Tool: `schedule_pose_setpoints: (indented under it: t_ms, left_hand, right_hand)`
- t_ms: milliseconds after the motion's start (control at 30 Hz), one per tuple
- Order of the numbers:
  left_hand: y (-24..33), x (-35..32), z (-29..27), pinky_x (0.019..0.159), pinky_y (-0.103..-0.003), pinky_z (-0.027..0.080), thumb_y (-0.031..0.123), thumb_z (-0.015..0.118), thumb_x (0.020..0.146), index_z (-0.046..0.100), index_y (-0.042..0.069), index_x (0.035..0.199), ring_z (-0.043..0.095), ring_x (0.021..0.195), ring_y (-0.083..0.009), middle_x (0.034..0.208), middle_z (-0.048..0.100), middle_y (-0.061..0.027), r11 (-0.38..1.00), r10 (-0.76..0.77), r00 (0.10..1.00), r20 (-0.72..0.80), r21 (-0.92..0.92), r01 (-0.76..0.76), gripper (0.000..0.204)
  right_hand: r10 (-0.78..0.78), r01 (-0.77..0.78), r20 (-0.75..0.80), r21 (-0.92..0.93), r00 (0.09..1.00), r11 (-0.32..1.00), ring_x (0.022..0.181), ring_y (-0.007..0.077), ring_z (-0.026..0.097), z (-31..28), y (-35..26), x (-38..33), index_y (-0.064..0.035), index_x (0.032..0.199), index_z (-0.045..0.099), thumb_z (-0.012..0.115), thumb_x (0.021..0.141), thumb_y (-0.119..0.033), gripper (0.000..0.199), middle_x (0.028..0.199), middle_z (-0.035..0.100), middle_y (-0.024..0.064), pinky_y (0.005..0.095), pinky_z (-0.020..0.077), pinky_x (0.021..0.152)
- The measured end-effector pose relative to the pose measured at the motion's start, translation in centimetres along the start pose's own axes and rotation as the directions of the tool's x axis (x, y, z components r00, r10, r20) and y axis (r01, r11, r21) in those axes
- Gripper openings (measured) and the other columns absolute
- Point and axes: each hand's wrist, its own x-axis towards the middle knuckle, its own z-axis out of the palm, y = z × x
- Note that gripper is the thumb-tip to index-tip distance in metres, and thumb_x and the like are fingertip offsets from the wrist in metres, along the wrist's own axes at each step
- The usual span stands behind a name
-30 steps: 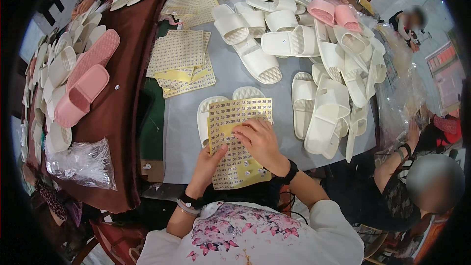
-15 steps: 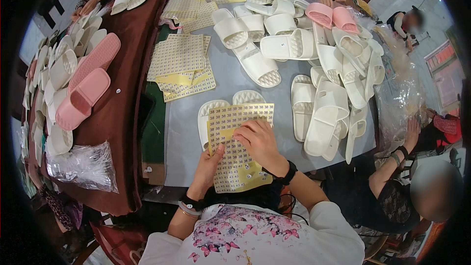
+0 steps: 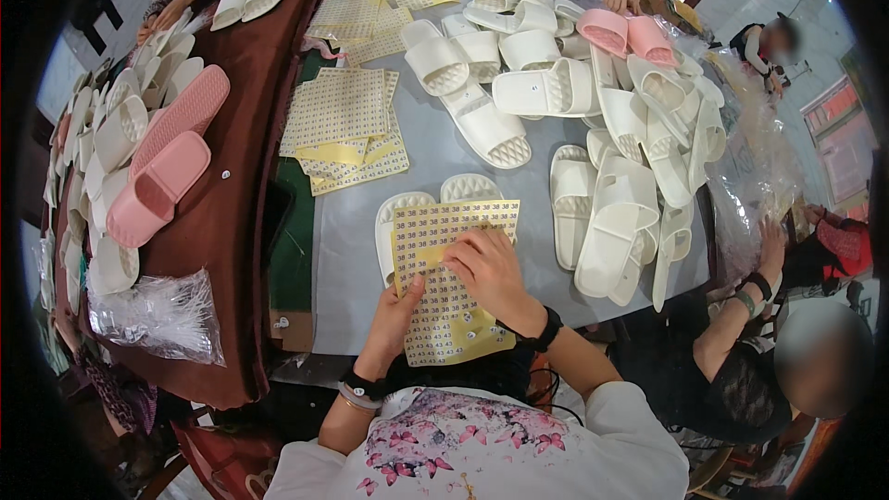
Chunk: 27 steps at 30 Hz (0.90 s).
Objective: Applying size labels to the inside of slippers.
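Nothing shifted: hands (image 3: 400, 310) (image 3: 489, 268) still on sticker sheet (image 3: 451, 278) over slippers (image 3: 435, 199)

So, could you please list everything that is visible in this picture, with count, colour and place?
sticker sheet: one, yellow with white stickers, under both hands, lying over a slipper pair
slipper pair: two, white, beneath that sheet
sticker sheet stack: several, yellow, grey table left part
white slippers: many, table centre and right
pink slippers: a few, brown table at left; two more far right
plastic bag: one, clear, brown table's near edge
other people: several, around the tables
left hand: on sheet's left edge
right hand: on sheet's middle
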Motion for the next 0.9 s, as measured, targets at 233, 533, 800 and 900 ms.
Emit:
schedule_pose_setpoints:
  t_ms: [233, 533, 800, 900]
  left_hand:
    - [0.1, -0.1, 0.1, 0.068, -0.023, 0.047, 0.031, 0.051, 0.09, 0.052, 0.001, 0.109, 0.057, 0.08, -0.0087, 0.096, 0.06, -0.0043, 1.0, 0.024, 1.0, 0.009, -0.015, -0.023, 0.036]
    - [-0.1, -0.8, -0.7, 0.07, -0.024, 0.046, 0.03, 0.052, 0.089, 0.053, 0.0, 0.108, 0.056, 0.08, -0.0091, 0.095, 0.06, -0.0043, 1.0, 0.001, 0.998, -0.068, -0.021, -0.002, 0.036]
    - [4.5, -4.2, -5.7, 0.069, -0.025, 0.047, 0.026, 0.053, 0.089, 0.053, -0.001, 0.107, 0.057, 0.08, -0.0107, 0.095, 0.06, -0.0059, 0.951, 0.307, 0.858, -0.413, 0.097, -0.294, 0.033]
    - [5.1, -4.2, -7.1, 0.067, -0.026, 0.049, 0.024, 0.053, 0.089, 0.05, -0.002, 0.108, 0.059, 0.078, -0.0123, 0.095, 0.061, -0.008, 0.937, 0.338, 0.837, -0.43, 0.069, -0.343, 0.033]
  right_hand:
    - [0.012, -0.012, -0.016, 0.029, 1.0, 1.0, 0.078, 0.0214, 0.05, -0.1, -0.2, 0.2, -0.0094, 0.08, 0.057, 0.064, 0.07, -0.007, 0.013, 0.081, 0.05, 0.0037, 0.033, 0.0357, 0.072]
    - [0.265, -0.234, -0.024, 0.399, 0.964, 0.887, 0.072, 0.0232, 0.049, -3.8, 0.0, -0.8, -0.004, 0.083, 0.051, 0.059, 0.076, -0.002, 0.011, 0.08, 0.05, 0.0076, 0.0308, 0.0397, 0.062]
    - [0.404, -0.455, 0.217, 0.309, 0.889, 0.835, 0.071, 0.0227, 0.051, -7.5, 3.2, -5.6, -0.0044, 0.082, 0.052, 0.061, 0.078, -0.01, 0.012, 0.077, 0.051, 0.0081, 0.0306, 0.0409, 0.062]
    - [0.334, -0.404, 0.31, 0.193, 0.89, 0.894, 0.073, 0.0259, 0.053, -6.4, 3.1, -6.6, -0.0052, 0.08, 0.052, 0.062, 0.077, -0.012, 0.013, 0.077, 0.052, 0.0092, 0.0345, 0.0411, 0.063]
